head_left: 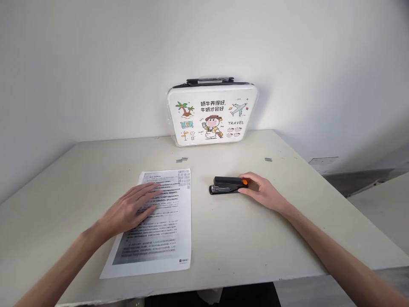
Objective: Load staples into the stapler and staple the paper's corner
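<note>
My left hand (136, 205) lies flat with fingers stretched out on a printed sheet of paper (159, 238), which rests on the left part of the table. Whether more sheets lie under it I cannot tell. To the right of the paper, a black stapler with an orange part (225, 184) sits on the table, its jaw end pointing left toward the sheet. My right hand (260, 192) grips the stapler's back end between thumb and fingers. A gap of bare table separates stapler and paper.
A white case with cartoon prints and a black handle (212, 113) stands upright against the wall at the back. Small strips of staples (181, 160) lie behind the paper, and another strip (268, 159) is at the right. The table's front edge (236, 284) runs below.
</note>
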`<action>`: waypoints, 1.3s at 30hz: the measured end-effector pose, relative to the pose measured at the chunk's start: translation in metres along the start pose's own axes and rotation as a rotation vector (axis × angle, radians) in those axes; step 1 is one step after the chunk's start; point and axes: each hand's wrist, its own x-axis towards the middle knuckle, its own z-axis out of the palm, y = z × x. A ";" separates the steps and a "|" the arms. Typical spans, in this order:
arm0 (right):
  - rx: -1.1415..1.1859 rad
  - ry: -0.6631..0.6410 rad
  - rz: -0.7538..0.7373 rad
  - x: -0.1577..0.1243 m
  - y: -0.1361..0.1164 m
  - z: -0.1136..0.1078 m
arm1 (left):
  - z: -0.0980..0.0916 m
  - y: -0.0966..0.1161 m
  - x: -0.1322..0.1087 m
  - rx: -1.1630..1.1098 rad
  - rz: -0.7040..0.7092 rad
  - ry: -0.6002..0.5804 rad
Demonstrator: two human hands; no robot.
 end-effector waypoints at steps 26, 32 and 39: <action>0.039 0.074 0.078 0.007 -0.010 0.003 | 0.093 0.100 0.143 -0.167 0.098 0.160; -0.006 -0.004 0.019 0.006 -0.011 0.005 | 0.085 0.094 0.137 -0.182 0.092 0.181; -0.012 -0.011 0.070 0.006 -0.013 0.004 | 0.071 0.068 0.112 -0.126 0.095 0.167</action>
